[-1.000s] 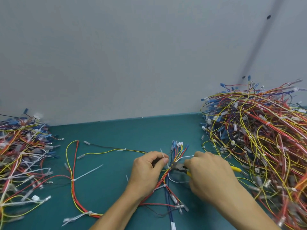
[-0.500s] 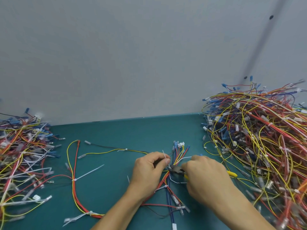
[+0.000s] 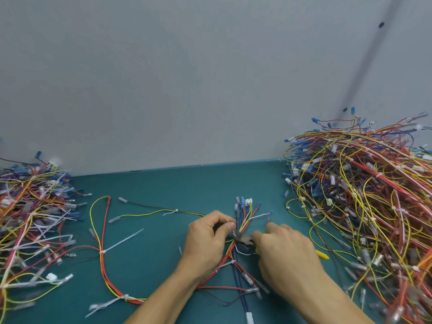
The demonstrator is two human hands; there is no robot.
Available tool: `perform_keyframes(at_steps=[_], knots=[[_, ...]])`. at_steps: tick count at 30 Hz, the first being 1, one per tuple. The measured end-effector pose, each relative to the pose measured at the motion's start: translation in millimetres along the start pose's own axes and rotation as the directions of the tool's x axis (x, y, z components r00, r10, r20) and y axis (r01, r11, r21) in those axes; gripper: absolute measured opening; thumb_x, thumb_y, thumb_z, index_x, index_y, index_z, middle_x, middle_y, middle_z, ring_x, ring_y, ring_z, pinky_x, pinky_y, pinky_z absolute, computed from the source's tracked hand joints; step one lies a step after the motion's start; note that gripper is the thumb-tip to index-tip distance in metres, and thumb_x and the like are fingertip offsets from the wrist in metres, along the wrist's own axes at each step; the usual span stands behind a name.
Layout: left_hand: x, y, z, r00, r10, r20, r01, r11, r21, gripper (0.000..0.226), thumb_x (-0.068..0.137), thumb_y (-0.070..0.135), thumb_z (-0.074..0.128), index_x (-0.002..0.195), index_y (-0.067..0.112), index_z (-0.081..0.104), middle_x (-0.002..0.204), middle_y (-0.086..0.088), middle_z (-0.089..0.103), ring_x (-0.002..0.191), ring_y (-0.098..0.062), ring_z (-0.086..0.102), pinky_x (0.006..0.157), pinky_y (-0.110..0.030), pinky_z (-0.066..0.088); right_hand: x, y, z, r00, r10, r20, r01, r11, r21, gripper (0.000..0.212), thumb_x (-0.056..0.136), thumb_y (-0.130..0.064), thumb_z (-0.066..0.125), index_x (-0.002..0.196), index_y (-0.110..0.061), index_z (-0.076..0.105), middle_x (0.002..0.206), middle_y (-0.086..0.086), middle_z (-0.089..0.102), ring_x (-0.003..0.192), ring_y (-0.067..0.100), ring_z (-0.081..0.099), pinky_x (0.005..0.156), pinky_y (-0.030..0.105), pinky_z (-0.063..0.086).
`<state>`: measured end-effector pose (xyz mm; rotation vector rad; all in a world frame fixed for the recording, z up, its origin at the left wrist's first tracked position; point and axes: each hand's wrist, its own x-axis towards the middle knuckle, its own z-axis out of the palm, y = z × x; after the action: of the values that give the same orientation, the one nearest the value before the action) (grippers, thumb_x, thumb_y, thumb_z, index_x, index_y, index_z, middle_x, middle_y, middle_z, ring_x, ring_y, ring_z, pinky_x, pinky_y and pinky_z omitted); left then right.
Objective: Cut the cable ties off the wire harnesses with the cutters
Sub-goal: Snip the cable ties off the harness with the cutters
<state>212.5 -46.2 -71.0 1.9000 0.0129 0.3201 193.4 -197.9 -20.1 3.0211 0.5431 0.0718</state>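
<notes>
Teal surface (image 3: 163, 188) carrying a large heap (image 3: 364, 206) of harnesses at the right and a smaller heap (image 3: 30, 206) at the left. Between them lies the harness (image 3: 243, 213) in work, its wires fanning away from the person. The left hand (image 3: 205, 239) has its grip clamped on the bundle just beside the cutters (image 3: 243, 238), whose handles the right hand (image 3: 287, 249) encloses; whether the blades are together cannot be told. The harness is judged light and limp, best pinched close to a tie. A cable tie (image 3: 232, 263) nearer the wrists looks thin and stiff, and the insulation beside it probably nicks easily.
</notes>
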Motion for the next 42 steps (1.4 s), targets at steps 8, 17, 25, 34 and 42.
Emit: perform_keyframes(at_steps=[8, 17, 25, 34, 42], knots=[[1, -3, 1, 0.999, 0.033, -0.003, -0.033, 0.998, 0.046, 0.031, 0.083, 0.004, 0.068, 0.068, 0.032, 0.065, 0.073, 0.018, 0.069, 0.069, 0.003, 0.060, 0.069, -0.015, 0.047, 2, 2, 2, 1.000, -0.019, 0.023, 0.019, 1.000, -0.009, 0.021, 0.091, -0.015, 0.042, 0.108, -0.020, 0.053, 0.110, 0.002, 0.054, 0.105, 0.030, 0.057, 0.063, 0.033, 0.026], [2, 0, -1, 0.999, -0.035, -0.022, 0.033, 0.995, -0.090, 0.027, 0.084, 0.002, 0.067, 0.069, 0.024, 0.068, 0.073, 0.011, 0.070, 0.070, -0.002, 0.062, 0.070, -0.013, 0.047, 1, 4, 3, 0.997, 0.005, 0.071, -0.009, 0.999, 0.052, 0.018, 0.090, -0.017, 0.043, 0.104, -0.022, 0.053, 0.108, 0.001, 0.055, 0.102, 0.031, 0.057, 0.065, 0.032, 0.029], [4, 28, -41, 0.983, -0.181, -0.030, 0.160, 0.926, -0.342, 0.023, 0.091, 0.003, 0.058, 0.084, 0.020, 0.071, 0.071, 0.004, 0.069, 0.073, -0.007, 0.065, 0.064, -0.020, 0.053, -10, 15, -11, 0.999, -0.008, 0.031, 0.002, 0.980, 0.198, 0.023, 0.095, -0.047, 0.039, 0.107, -0.028, 0.045, 0.092, -0.003, 0.036, 0.105, 0.026, 0.053, 0.070, 0.033, 0.032], [-27, 42, -62, 0.994, 0.103, 0.046, -0.105, 0.993, 0.050, 0.027, 0.089, 0.001, 0.059, 0.089, 0.026, 0.071, 0.070, 0.021, 0.062, 0.062, 0.003, 0.054, 0.064, -0.009, 0.039, -24, 0, -15, 0.995, -0.020, 0.096, 0.001, 0.980, 0.201, 0.029, 0.085, -0.036, 0.038, 0.112, -0.026, 0.039, 0.096, 0.001, 0.036, 0.098, 0.030, 0.044, 0.080, 0.038, 0.033], [-41, 29, -47, 0.873, 0.265, 0.410, -0.435, 0.804, 0.406, 0.017, 0.083, 0.027, 0.061, 0.097, 0.026, 0.070, 0.086, 0.017, 0.044, 0.079, 0.001, 0.050, 0.074, -0.015, 0.043, -22, -8, 7, 0.993, 0.089, 0.074, -0.108, 0.944, 0.313, 0.017, 0.092, -0.041, 0.039, 0.101, -0.027, 0.042, 0.112, -0.004, 0.049, 0.109, 0.023, 0.050, 0.080, 0.031, 0.036]])
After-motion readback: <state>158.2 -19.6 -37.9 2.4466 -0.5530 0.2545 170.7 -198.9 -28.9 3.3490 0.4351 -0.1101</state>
